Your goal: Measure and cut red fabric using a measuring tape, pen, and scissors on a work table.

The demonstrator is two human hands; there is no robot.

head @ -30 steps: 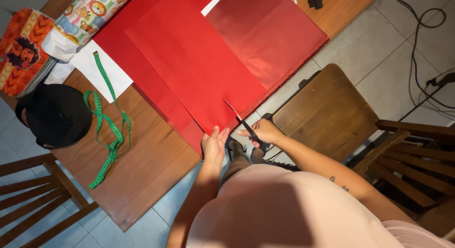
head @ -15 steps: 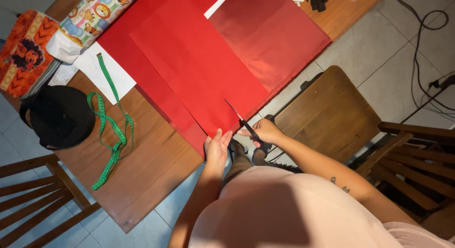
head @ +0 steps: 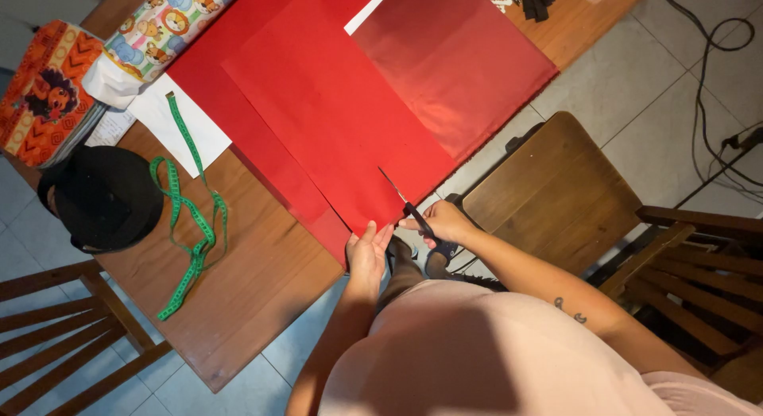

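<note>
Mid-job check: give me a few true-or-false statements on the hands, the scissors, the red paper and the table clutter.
1. The right hand holds black scissors cutting into the red paper. True.
2. The left hand rests on the black hat. False: it holds the red paper's near edge; the hat lies apart at the table's left.
3. A green measuring tape lies on the wooden table. True.
4. The tape is rolled up tight. False: it trails loose.
</note>
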